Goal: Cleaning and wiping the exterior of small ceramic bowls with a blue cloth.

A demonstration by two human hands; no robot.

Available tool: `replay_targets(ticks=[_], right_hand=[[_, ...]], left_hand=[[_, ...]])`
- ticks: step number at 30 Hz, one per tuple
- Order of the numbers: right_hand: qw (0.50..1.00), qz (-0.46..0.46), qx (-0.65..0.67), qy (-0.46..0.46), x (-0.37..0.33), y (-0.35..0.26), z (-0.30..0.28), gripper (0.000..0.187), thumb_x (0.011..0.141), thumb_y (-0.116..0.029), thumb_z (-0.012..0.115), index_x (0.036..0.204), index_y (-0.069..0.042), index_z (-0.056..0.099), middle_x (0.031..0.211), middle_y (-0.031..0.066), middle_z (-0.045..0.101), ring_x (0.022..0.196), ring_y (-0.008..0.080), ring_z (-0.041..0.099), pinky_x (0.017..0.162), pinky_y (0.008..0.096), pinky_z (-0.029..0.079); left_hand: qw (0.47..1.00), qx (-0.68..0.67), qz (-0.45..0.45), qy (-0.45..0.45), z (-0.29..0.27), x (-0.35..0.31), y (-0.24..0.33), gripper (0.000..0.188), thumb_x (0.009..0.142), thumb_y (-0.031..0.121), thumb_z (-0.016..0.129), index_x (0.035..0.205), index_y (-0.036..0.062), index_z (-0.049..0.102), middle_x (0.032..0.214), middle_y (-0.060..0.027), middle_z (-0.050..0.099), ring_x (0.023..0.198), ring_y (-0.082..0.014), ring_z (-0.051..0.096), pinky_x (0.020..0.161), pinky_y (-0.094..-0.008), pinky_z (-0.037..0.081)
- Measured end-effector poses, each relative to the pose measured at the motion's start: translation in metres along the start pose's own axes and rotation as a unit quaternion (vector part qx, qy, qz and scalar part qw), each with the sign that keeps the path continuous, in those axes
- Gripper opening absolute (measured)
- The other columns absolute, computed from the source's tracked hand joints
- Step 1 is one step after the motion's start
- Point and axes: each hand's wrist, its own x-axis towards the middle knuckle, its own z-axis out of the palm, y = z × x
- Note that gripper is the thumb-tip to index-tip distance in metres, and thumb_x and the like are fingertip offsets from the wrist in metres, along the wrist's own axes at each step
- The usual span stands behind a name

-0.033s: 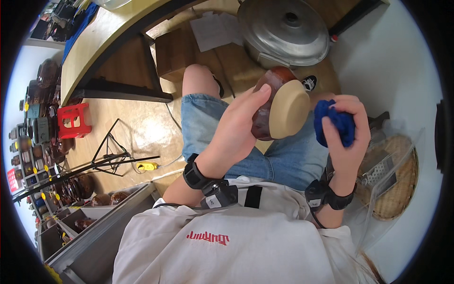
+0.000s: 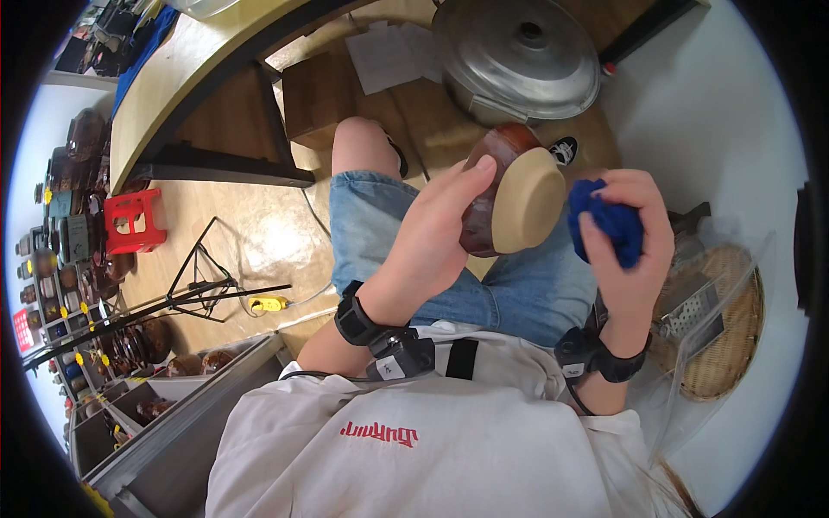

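Brown clay pot (image 2: 505, 194) gripped by left hand (image 2: 432, 237); right hand (image 2: 630, 246) clutches blue, probably cloth, wad (image 2: 609, 224).

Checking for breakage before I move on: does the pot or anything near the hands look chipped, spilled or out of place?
Nothing stands out. The brown pot looks whole, held on its side by the left hand; the right hand grips a blue cloth. No spill shows.

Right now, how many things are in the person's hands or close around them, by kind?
Brown bowl: 1
Blue cloth: 1
Metal pot lid: 1
Red stool: 1
Woven basket: 1
Total: 5
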Motion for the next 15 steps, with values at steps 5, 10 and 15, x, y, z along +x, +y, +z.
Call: replay_targets(ticks=[5, 10, 15], right_hand=[[0.976, -0.143, -0.156, -0.043, 0.008, 0.004, 0.017, 0.028, 0.056, -0.006, 0.064, 0.082, -0.005, 0.055, 0.085, 0.0087, 0.055, 0.075, 0.0272, 0.052, 0.064, 0.0355, 0.04], [0.988, -0.071, -0.129, -0.048, -0.001, 0.018, 0.026, 0.024, 0.056, -0.005, 0.063, 0.078, -0.005, 0.053, 0.078, 0.01, 0.053, 0.074, 0.028, 0.052, 0.063, 0.0352, 0.041], [0.982, -0.049, -0.132, -0.123, -0.016, 0.013, 0.027, 0.023, 0.056, -0.004, 0.062, 0.077, -0.004, 0.052, 0.075, 0.0121, 0.052, 0.071, 0.0299, 0.051, 0.061, 0.0354, 0.042]], left_hand=[[1.0, 0.013, -0.007, 0.022, 0.006, -0.007, -0.002, 0.033, 0.092, 0.023, 0.04, 0.115, 0.0003, 0.046, 0.106, -0.0076, 0.057, 0.096, -0.0157, 0.056, 0.083, -0.0306, 0.045], [0.997, 0.048, 0.037, 0.051, 0.004, -0.011, -0.002, 0.03, 0.092, 0.021, 0.04, 0.113, 0.0007, 0.048, 0.104, -0.007, 0.058, 0.093, -0.0143, 0.057, 0.08, -0.0291, 0.046], [0.995, 0.049, 0.058, 0.064, -0.003, -0.007, -0.006, 0.031, 0.092, 0.021, 0.041, 0.113, 0.0006, 0.048, 0.104, -0.0072, 0.058, 0.094, -0.0144, 0.057, 0.081, -0.0292, 0.046]])
